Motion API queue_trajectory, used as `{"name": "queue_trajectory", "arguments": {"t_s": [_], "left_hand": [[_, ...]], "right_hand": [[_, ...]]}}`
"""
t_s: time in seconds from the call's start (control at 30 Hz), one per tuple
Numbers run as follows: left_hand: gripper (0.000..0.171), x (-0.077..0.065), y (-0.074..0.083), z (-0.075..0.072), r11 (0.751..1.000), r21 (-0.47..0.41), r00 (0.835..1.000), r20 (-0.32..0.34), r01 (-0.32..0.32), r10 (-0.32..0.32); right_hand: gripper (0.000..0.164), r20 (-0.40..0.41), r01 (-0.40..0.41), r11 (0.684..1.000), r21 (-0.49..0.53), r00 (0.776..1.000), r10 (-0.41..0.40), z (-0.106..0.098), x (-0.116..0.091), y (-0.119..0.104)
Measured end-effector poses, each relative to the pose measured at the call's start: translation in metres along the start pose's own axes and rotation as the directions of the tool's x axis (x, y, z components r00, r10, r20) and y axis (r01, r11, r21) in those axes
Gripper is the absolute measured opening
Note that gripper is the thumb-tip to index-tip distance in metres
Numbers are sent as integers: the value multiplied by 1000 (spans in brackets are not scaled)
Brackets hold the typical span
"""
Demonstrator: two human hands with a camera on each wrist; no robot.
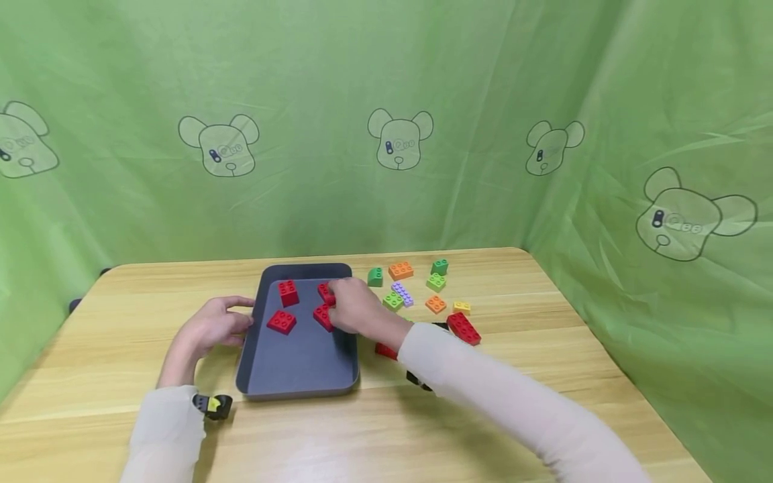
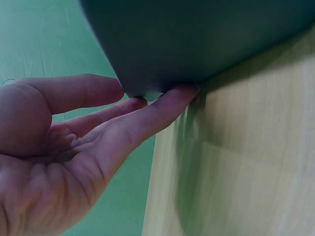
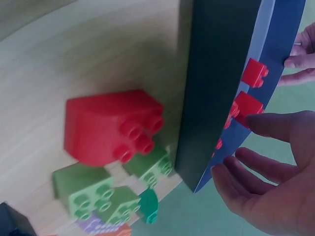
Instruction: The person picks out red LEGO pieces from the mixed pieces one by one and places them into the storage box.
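Note:
A dark grey tray (image 1: 296, 391) lies on the wooden table with several red bricks inside, among them a red brick (image 1: 282, 322) at the left and another red brick (image 1: 288, 293) behind it. My left hand (image 1: 211, 327) touches the tray's outer left wall with its fingertips, its fingers nearly straight in the left wrist view. Over the tray's right side, my right hand (image 1: 355, 305) reaches down beside two red bricks. In the right wrist view its thumb tip overlaps a red brick (image 3: 248, 108), and a gap separates thumb from the loosely bent fingers.
Right of the tray lie loose bricks: a rounded red brick (image 3: 108, 128), a long red brick (image 1: 464, 329), a purple brick (image 1: 401, 294), an orange brick (image 1: 400, 270), a yellow brick (image 1: 461, 308) and several green ones. A green curtain (image 1: 314, 201) stands behind the table.

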State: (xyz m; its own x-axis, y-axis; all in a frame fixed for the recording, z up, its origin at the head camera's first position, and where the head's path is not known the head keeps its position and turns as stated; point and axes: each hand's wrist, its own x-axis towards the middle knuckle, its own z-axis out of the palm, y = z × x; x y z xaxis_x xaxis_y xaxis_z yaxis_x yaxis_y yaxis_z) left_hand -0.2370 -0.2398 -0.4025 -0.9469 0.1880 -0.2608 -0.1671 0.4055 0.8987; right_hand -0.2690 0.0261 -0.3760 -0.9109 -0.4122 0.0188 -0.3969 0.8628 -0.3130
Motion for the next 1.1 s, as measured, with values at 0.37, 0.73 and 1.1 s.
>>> {"name": "queue_trajectory", "arguments": {"t_s": [0.37, 0.73, 1.1], "left_hand": [[58, 1, -3, -1, 1000, -3, 1000, 6, 4, -4], [58, 1, -2, 0, 1000, -18, 1000, 14, 2, -1], [58, 1, -2, -1, 1000, -10, 1000, 15, 4, -4]], "right_hand": [[35, -69, -36, 997, 73, 997, 41, -12, -14, 25], [31, -54, 13, 999, 51, 998, -10, -20, -35, 32], [32, 31, 30, 999, 25, 999, -31, -16, -55, 43]]}}
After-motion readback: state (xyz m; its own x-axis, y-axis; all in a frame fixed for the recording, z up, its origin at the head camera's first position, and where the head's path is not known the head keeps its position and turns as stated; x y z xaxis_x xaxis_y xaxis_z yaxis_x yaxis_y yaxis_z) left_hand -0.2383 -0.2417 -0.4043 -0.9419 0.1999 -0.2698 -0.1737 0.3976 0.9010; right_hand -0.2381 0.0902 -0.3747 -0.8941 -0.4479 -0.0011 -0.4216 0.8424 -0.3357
